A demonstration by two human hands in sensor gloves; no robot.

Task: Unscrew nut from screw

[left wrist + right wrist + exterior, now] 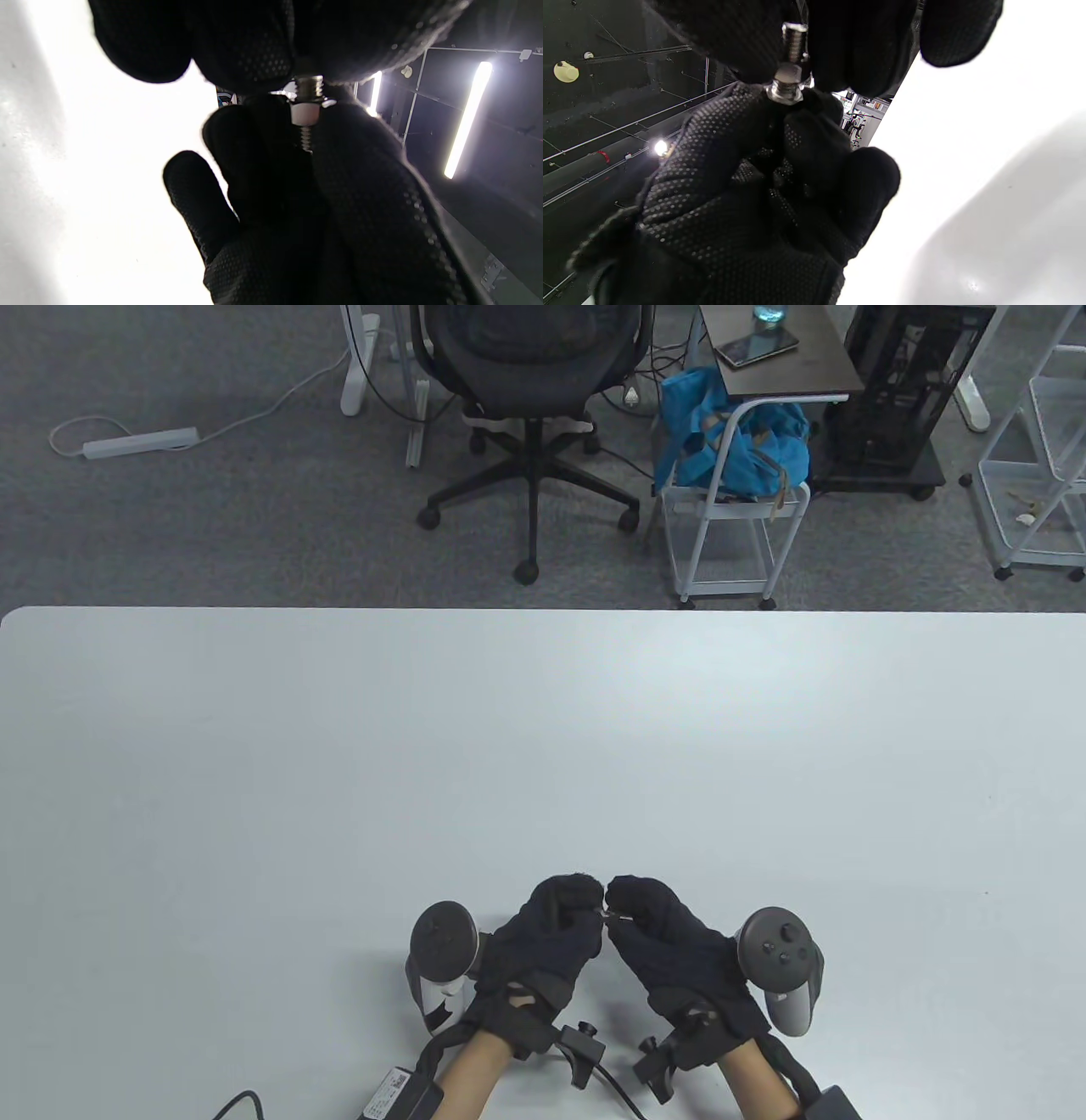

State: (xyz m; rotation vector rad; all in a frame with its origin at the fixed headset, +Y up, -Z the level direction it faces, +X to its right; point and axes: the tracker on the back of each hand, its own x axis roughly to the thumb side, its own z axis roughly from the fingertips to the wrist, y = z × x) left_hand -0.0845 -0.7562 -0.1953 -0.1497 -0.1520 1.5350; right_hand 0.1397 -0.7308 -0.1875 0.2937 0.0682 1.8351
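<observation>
Left hand (pixel 543 937) and right hand (pixel 670 942) pinching screw (pixel 309 87), nut (pixel 305 113) on it

screw (pixel 309 87): shiny threaded metal | nut (pixel 305 113): bright smooth metal | gloves (pixel 742 203): black knit cloth, matt, dotted rubbery texture | counter (pixel 339 772): smooth white, slight sheen | trackers (pixel 780 959): grey matt plastic

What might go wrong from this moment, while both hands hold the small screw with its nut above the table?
1. The nut is tiny between thick gloved fingertips, so it may slip free and drop.
2. The left hand and the right hand hold the screw above the table, not on it; a dropped part might roll away.
3. The fingers hide most of the thread, so progress is hard to judge.
</observation>
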